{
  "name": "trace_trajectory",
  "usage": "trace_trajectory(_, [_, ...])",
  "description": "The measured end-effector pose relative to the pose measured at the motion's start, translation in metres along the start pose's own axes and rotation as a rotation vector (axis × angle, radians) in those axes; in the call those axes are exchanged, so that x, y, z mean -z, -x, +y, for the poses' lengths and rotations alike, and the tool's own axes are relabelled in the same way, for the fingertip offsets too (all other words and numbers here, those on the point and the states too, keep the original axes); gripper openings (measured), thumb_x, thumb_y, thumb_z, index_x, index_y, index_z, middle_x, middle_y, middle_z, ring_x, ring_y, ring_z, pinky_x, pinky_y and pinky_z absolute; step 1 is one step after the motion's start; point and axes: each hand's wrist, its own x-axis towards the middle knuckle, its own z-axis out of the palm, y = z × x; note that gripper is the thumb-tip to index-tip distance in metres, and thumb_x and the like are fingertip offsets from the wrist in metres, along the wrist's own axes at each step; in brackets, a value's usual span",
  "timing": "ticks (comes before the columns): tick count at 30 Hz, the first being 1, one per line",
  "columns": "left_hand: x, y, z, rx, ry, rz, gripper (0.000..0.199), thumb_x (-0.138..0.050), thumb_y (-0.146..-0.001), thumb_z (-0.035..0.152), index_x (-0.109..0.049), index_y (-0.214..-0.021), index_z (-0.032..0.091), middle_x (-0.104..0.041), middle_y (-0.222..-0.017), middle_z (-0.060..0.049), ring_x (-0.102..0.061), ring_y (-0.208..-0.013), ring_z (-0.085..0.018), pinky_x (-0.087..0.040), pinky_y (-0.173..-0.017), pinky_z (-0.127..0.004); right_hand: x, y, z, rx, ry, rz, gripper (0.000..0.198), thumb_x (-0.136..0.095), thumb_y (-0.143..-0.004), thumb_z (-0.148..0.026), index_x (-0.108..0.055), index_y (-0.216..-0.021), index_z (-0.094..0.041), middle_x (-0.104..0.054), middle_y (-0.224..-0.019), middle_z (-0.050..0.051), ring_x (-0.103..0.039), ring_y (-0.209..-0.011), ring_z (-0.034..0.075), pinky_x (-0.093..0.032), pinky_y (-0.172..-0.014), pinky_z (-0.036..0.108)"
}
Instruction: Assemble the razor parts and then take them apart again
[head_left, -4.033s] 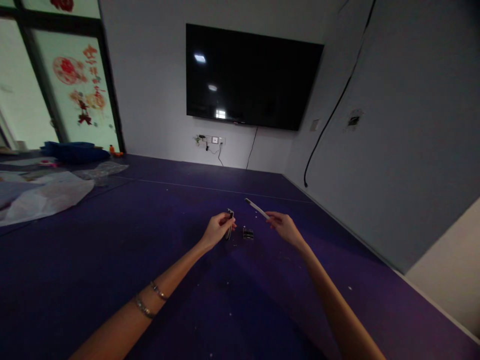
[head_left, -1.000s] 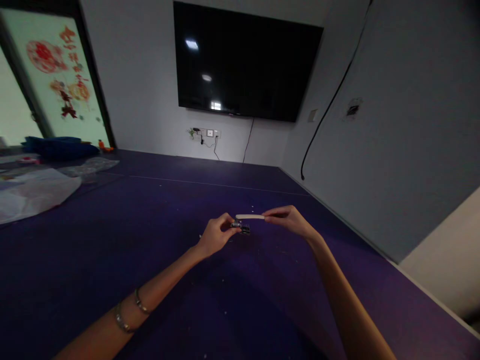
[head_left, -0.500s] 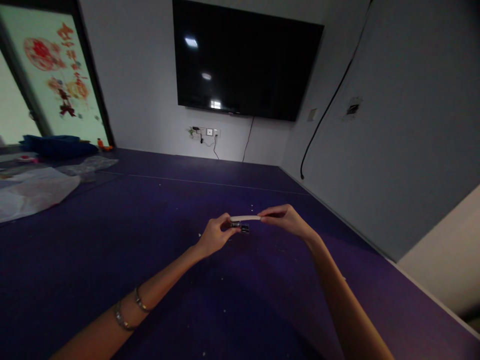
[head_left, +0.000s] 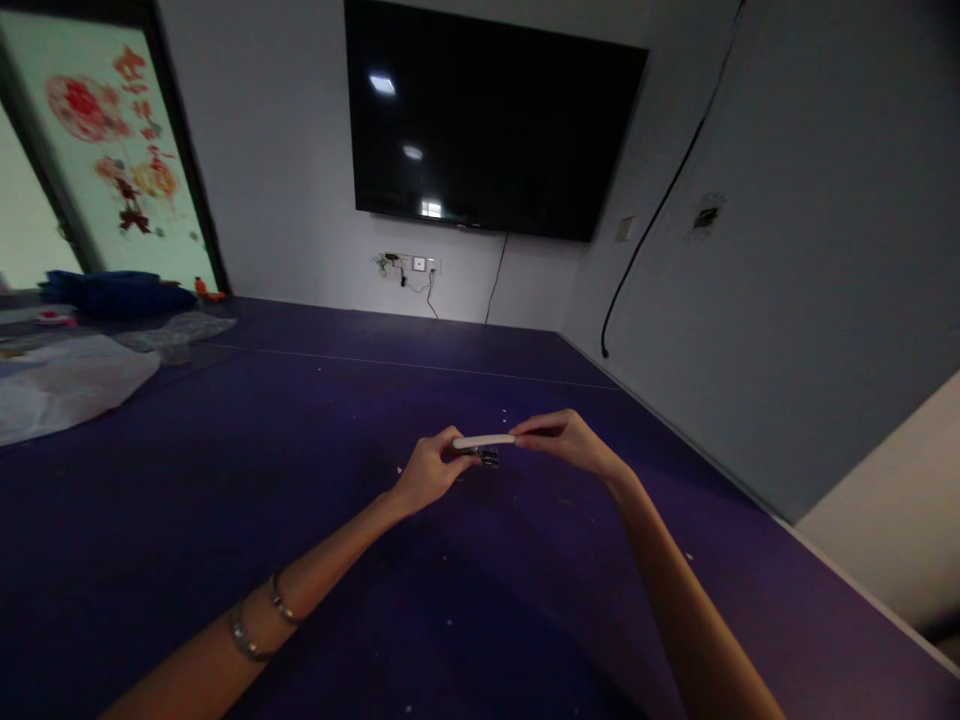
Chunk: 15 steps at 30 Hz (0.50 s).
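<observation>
Between my hands lies a slim white strip (head_left: pixel 484 440), roughly level above the purple surface. My right hand (head_left: pixel 562 438) pinches its right end between thumb and fingertips. My left hand (head_left: pixel 431 470) is closed around a small dark piece with a shiny, clear-looking part (head_left: pixel 488 457), which pokes out past the thumb just below the strip. The strip's left end meets the fingers of my left hand; whether they grip it too, I cannot tell. What the small dark piece is cannot be made out.
The purple surface (head_left: pixel 315 420) carries scattered white crumbs. At the left lie a white sheet (head_left: pixel 82 385), clear plastic (head_left: pixel 184 330) and a dark blue cloth-like heap (head_left: pixel 116 292). A black cable (head_left: pixel 652 225) hangs down the right wall, and a television (head_left: pixel 487 120) is on the far wall.
My right hand and the white strip have shifted slightly left, so the strip's left end now overlaps the left fingers more. My left hand keeps its place with the dark piece.
</observation>
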Motion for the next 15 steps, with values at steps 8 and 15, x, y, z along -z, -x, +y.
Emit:
trace_trajectory(8, [-0.002, -0.001, -0.001, 0.035, 0.067, -0.013, 0.019, -0.063, -0.072, 0.031, -0.051, -0.07, 0.016, -0.06, -0.065, 0.002, -0.055, -0.061, -0.011, -0.044, -0.059, -0.023, 0.008, 0.002, 0.01, -0.032, 0.033, 0.059, 0.026, -0.067, -0.068, -0.038, -0.072, -0.086, -0.02, -0.071, -0.085, 0.004, -0.064, -0.08, 0.019, -0.049, -0.073, 0.031])
trace_trajectory(15, [-0.001, 0.0, -0.001, 0.02, 0.037, -0.007, 0.019, -0.062, -0.073, 0.031, -0.052, -0.068, 0.016, -0.057, -0.061, 0.003, -0.052, -0.058, -0.009, -0.042, -0.057, -0.022, 0.006, 0.002, 0.014, -0.002, 0.048, 0.044, 0.026, -0.066, -0.069, -0.039, -0.072, -0.087, -0.022, -0.071, -0.086, 0.004, -0.064, -0.08, 0.019, -0.049, -0.074, 0.032])
